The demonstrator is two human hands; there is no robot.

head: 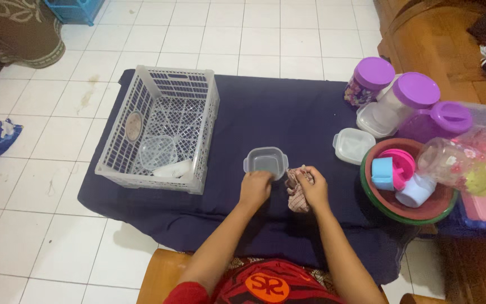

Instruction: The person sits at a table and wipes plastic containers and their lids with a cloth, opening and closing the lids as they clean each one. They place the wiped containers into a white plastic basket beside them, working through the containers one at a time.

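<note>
A small clear square plastic container (265, 160) sits on the dark blue cloth (288, 107) spread over the tiled floor. My left hand (254, 187) grips its near edge. Just to the right, my right hand (312, 187) is closed around a crumpled checked rag (295, 197), beside the container and not touching it.
A white plastic crate (201, 143) at the left holds a clear lid and a few clear items. At the right are a clear lidded box (353, 144), purple-lidded jars (371, 80), and a red-and-green bowl (423, 217) with cups and a tilted jar. Wooden furniture (440, 45) stands at the far right.
</note>
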